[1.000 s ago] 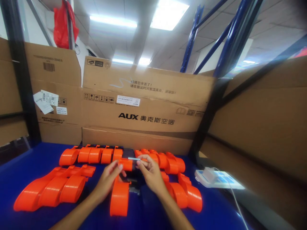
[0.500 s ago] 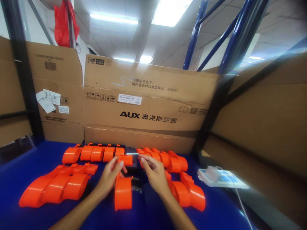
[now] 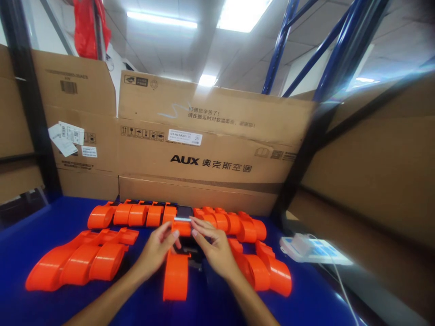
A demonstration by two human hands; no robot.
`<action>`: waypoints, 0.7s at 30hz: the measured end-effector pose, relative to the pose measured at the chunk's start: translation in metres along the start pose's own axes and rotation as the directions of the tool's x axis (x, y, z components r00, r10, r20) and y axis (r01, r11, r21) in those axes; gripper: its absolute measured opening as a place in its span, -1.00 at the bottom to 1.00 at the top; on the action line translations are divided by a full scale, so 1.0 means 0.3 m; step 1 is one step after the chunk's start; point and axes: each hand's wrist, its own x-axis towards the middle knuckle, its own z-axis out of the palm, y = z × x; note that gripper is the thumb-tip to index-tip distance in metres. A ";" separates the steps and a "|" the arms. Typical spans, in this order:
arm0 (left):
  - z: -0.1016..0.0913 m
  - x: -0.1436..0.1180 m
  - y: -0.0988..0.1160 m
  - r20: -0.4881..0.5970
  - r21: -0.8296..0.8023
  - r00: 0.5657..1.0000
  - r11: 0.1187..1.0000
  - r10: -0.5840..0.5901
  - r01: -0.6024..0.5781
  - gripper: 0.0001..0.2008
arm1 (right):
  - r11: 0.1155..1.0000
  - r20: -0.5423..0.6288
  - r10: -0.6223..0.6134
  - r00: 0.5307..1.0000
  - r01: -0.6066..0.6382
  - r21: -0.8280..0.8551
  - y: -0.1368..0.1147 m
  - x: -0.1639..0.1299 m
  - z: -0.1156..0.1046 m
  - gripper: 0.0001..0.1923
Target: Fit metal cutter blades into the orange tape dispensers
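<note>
Item in hand: 1 small orange plastic segment (image 3: 183,227) with a pale strip along its top edge, held above the middle of the blue work surface (image 3: 41,217), just in front of a dark block (image 3: 184,211) that sits in the far row. The left hand (image 3: 157,248) closes on the segment's left end with thumb and fingers, and the right hand (image 3: 211,246) pinches its right end from above; both hands grip the same piece, probably so that it stays level between them, though the contact points are small and blurred. Directly below lies a long orange piece (image 3: 176,276), pointing toward the person, with a dark fitting (image 3: 195,262) beside its upper end, partly hidden by the right wrist. Far row: a line of linked orange segments (image 3: 132,214) left of the dark block and a second line (image 3: 234,224) right of it. Near left: 1 group of larger orange curved parts (image 3: 81,261). Near right: further orange curved parts (image 3: 268,271), touching the right forearm's side. At the right edge rests a white device (image 3: 314,250) with a white cable (image 3: 340,285) running toward the person. Flattened cardboard cartons (image 3: 210,149), 1 marked AUX, wall off the back and right side, and dark and blue rack posts (image 3: 282,45) rise behind them.
</note>
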 end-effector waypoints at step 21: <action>-0.041 0.020 0.042 -0.262 -0.188 0.964 0.982 -0.054 0.004 -0.57 | 0.561 0.480 0.108 0.870 0.345 -0.752 0.016 0.078 0.113 -0.59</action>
